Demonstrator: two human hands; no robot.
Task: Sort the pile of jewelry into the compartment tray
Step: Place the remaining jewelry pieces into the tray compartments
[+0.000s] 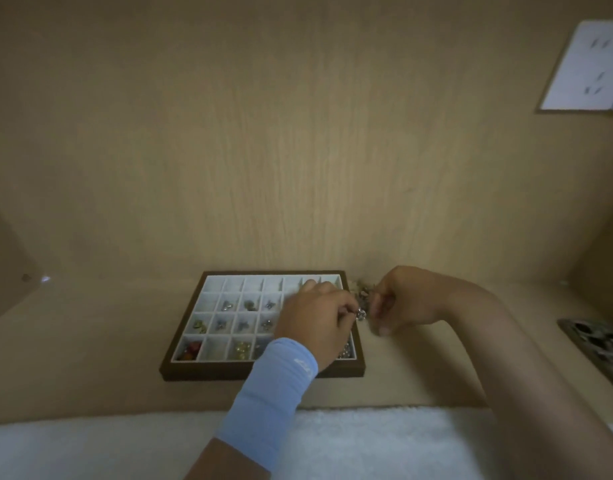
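Note:
A brown-framed compartment tray with white cells lies on the wooden surface. Several cells hold small jewelry pieces, such as red beads in the near-left cell. My left hand, with a light blue wrist sleeve, hovers over the tray's right side and pinches a small silver piece at its fingertips. My right hand is just right of the tray, fingers curled around part of the jewelry pile, which lies against the back wall beside the tray's far right corner. The two hands nearly meet at the silver piece.
A second dark tray with pieces sits at the right edge. White fluffy fabric runs along the near edge. A white paper sheet hangs on the wooden back wall at the upper right.

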